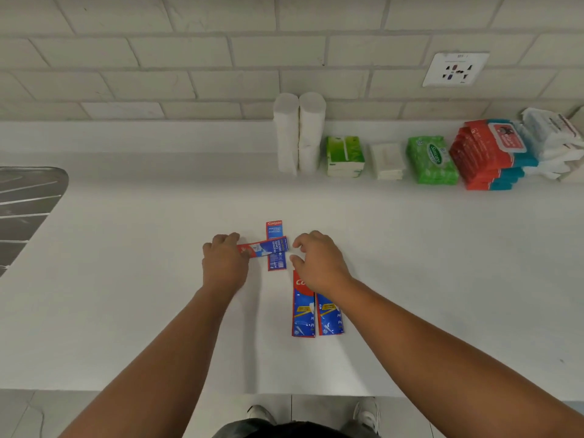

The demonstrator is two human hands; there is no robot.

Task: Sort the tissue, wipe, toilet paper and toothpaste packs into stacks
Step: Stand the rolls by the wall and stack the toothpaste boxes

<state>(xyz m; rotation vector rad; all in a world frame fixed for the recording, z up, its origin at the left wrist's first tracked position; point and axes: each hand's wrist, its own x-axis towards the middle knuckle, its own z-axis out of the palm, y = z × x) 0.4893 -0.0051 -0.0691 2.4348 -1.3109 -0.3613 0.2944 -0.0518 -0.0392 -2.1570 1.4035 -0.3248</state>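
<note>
Several red-and-blue toothpaste boxes lie mid-counter. One small box point(274, 229) points away from me, and a second small box point(268, 247) lies crosswise on top of it. My left hand point(223, 263) grips the left end of that crosswise box. My right hand point(316, 259) hovers just right of the cross, fingers curved, holding nothing. Two larger toothpaste boxes point(316, 314) lie side by side under my right wrist. Along the back wall stand two toilet paper rolls point(298, 134), green tissue packs point(345, 156), white tissue packs point(388, 161), green wipes point(431, 159), red-and-blue wipes point(489, 156) and white wipes point(553, 143).
A metal sink drainer point(25, 200) sits at the left edge of the white counter point(126, 279). A wall socket point(455, 69) is set in the tiled wall at the right. My shoes point(366, 412) show below the counter's front edge.
</note>
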